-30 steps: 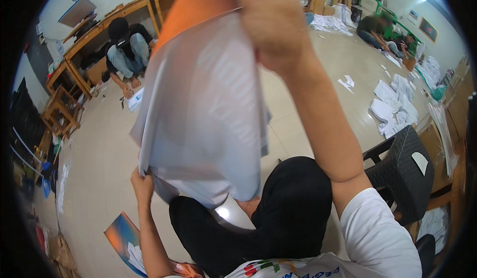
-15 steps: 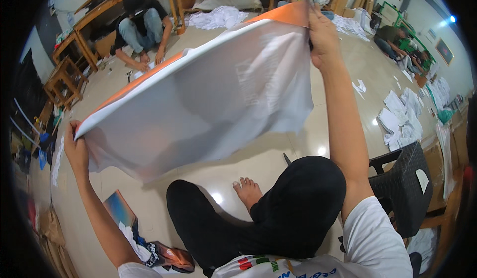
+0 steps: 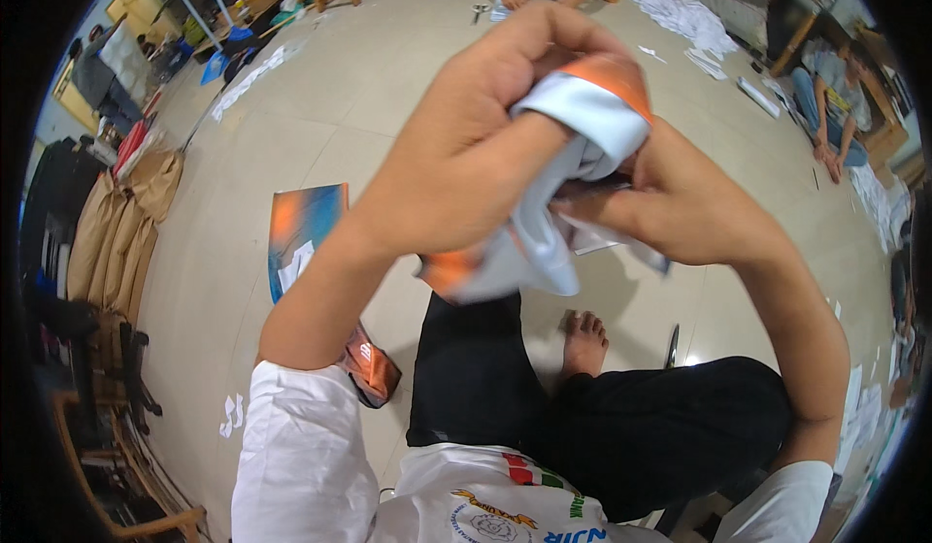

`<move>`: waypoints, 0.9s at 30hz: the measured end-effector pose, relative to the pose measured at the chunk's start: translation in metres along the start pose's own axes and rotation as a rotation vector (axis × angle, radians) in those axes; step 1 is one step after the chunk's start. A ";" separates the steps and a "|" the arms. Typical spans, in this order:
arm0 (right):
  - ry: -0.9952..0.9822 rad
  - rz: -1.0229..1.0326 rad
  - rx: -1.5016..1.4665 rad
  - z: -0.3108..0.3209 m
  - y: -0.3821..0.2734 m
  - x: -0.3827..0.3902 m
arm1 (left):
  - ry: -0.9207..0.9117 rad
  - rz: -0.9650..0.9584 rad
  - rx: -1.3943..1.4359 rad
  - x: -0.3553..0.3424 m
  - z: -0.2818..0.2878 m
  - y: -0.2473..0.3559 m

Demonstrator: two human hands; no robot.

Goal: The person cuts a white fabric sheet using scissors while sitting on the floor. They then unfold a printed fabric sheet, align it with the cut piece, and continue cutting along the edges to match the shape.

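A piece of fabric [image 3: 544, 247], white on one face and orange on the other, is bunched up in front of my chest. My left hand [image 3: 466, 145] curls around its upper fold, fingers bent over the top and thumb pressed along the white side. From the other side my right hand [image 3: 680, 194] grips the cloth, its fingertips partly hidden behind the folds. The lower end of the fabric dangles between my wrists and is blurred. Below my hands are my bent legs in black trousers and one bare foot [image 3: 584, 344] on the tiles.
An orange and blue printed panel [image 3: 325, 203] lies on the floor left of my legs, near a dark orange garment [image 3: 372, 368]. A dark blade-like object [image 3: 673, 346] is beside my right knee. White cloth [image 3: 684, 19] is heaped far off, near seated people; scissors [image 3: 479, 11] lie ahead.
The fabric was stretched wide between my hands and is now gathered into a bunch. Both hands have come together in the middle. My view has turned to the left.
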State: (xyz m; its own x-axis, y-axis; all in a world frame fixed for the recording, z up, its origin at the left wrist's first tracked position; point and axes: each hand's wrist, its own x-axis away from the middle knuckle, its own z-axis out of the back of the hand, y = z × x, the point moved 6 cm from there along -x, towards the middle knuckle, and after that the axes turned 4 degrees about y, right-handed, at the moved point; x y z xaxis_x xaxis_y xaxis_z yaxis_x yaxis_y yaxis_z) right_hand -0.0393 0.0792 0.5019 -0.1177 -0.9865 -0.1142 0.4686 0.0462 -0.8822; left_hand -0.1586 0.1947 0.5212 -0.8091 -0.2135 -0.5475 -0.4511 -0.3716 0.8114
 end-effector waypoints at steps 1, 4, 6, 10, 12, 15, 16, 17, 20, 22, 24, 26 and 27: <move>0.067 -0.007 0.017 -0.001 0.002 -0.005 | 0.028 0.011 0.039 0.000 -0.006 0.002; 0.305 -0.016 0.084 0.050 0.018 -0.004 | 0.224 -0.013 0.124 0.018 0.007 -0.022; 0.497 -0.028 0.079 0.109 0.033 0.018 | 0.301 0.244 -0.049 0.064 0.048 -0.087; 0.620 0.038 0.089 0.152 0.039 0.041 | 0.474 0.880 -0.979 0.296 0.178 -0.250; 0.555 0.005 0.058 0.165 0.049 0.034 | 0.466 1.220 -1.407 0.421 0.218 -0.271; 0.473 -0.100 0.012 0.155 0.084 0.008 | 0.597 1.512 -1.305 0.492 0.160 -0.300; 0.441 -0.092 -0.015 0.150 0.094 -0.005 | 0.692 1.500 -1.259 0.515 0.164 -0.295; 0.407 -0.083 -0.034 0.145 0.098 -0.017 | 0.788 1.486 -1.204 0.535 0.169 -0.294; 0.369 -0.238 -0.167 0.130 0.123 -0.026 | 0.734 1.441 -1.263 0.547 0.140 -0.294; 0.356 -0.285 -0.278 0.128 0.141 -0.031 | 0.878 1.316 -1.214 0.564 0.171 -0.292; 0.370 -0.370 -0.403 0.119 0.173 -0.028 | 1.068 1.223 -1.283 0.576 0.195 -0.274; 0.327 -0.449 -0.501 0.109 0.209 -0.031 | 1.419 1.007 -0.960 0.584 0.230 -0.239; 0.293 -0.451 -0.419 0.105 0.235 -0.036 | 1.573 0.878 -0.796 0.589 0.247 -0.215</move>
State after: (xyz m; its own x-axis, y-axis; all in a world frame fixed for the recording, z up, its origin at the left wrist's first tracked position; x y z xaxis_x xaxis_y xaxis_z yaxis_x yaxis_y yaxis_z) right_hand 0.1669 0.1085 0.3469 -0.4815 -0.8432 0.2393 -0.0535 -0.2442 -0.9682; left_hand -0.6315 0.3717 0.0747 0.5188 -0.8428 -0.1433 0.4244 0.1084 0.8990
